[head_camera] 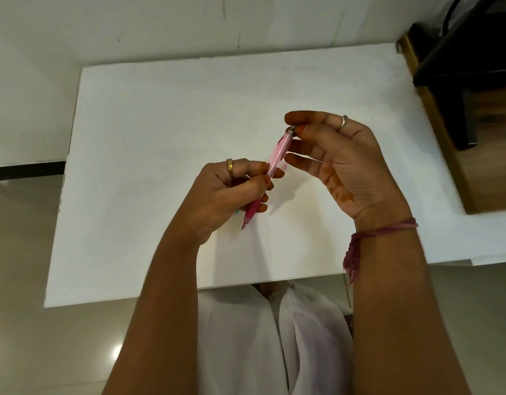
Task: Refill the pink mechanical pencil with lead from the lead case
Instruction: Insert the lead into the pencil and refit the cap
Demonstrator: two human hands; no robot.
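Above the white bench (160, 124), mid-frame, two hands share one pink mechanical pencil (270, 169): left hand (232, 195) clasps its barrel, right hand (340, 163) pinches its top end.

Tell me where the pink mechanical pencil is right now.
Head view, centre: the pink mechanical pencil is held above the white table, left hand gripping its lower barrel, right hand pinching its top end.
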